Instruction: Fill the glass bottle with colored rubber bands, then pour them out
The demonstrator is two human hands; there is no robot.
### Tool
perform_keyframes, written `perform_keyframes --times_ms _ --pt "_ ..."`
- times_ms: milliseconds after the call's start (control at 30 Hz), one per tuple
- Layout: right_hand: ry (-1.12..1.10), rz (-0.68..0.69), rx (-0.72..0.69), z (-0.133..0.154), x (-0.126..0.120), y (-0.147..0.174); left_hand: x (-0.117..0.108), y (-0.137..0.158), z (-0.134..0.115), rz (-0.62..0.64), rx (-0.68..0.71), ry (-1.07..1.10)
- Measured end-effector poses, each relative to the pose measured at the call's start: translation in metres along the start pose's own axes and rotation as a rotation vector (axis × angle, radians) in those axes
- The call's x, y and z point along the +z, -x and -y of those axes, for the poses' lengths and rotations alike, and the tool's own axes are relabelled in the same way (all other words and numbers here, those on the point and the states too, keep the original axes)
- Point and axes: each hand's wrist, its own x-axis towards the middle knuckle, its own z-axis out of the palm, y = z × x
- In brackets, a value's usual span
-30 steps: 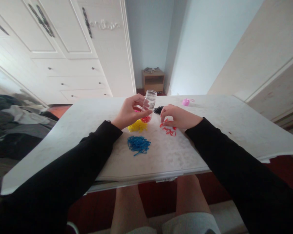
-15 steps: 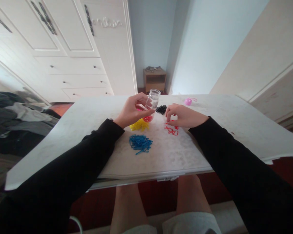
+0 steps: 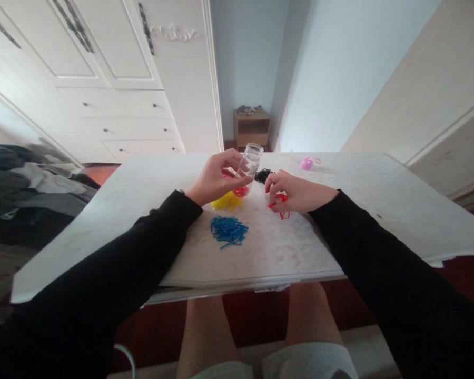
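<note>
My left hand (image 3: 218,178) is wrapped round a clear, open-topped jar (image 3: 253,153), tilted a little to the right, with red bands in its bottom. On the tabletop, my right hand (image 3: 290,192) has its fingertips pinched on red rubber bands (image 3: 284,214), part of which the hand hides. Below the jar lies a heap of yellow bands (image 3: 227,201), and nearer to me a pile of blue bands (image 3: 228,230). Black bands (image 3: 263,176) sit between the jar and my right hand. A bit of pink shows behind my left fingers.
A pink round object with a loop (image 3: 307,164) stands near the far edge of the white table (image 3: 300,258). Beyond are a small wooden cabinet (image 3: 252,126) and a white wardrobe (image 3: 134,105). Clothes (image 3: 27,184) are piled at the left.
My right hand has lowered slightly towards me onto the red bands and covers more of them. The left hand keeps its hold on the jar. The view has shifted a little.
</note>
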Motion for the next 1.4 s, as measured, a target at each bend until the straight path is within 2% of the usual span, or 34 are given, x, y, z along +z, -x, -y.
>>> perform_keyframes --times_ms 267,467,800,1033,1233,1333,1400 --pt "0.01 -0.073 -0.027 0.002 -0.014 0.004 0.0 0.001 0.001 0.013 0.0 -0.006" --pt "-0.059 0.073 -0.025 0.004 -0.018 0.009 -0.001 0.001 -0.001 0.005 -0.004 -0.009" --pt "-0.063 0.133 -0.017 0.002 -0.016 0.009 0.0 0.001 -0.005 0.018 0.005 -0.031" --pt "-0.088 0.075 -0.05 0.008 -0.019 0.009 0.0 0.001 -0.003 0.014 0.008 -0.045" --pt "-0.121 0.023 0.075 0.01 -0.021 0.01 0.0 0.001 -0.008 0.016 0.028 -0.074" --pt "-0.193 -0.076 0.068 0.012 -0.021 0.01 -0.001 0.001 -0.01 0.023 0.048 -0.114" --pt "-0.266 -0.216 0.051 0.014 -0.021 0.009 -0.002 0.001 -0.012 0.029 0.067 -0.147"
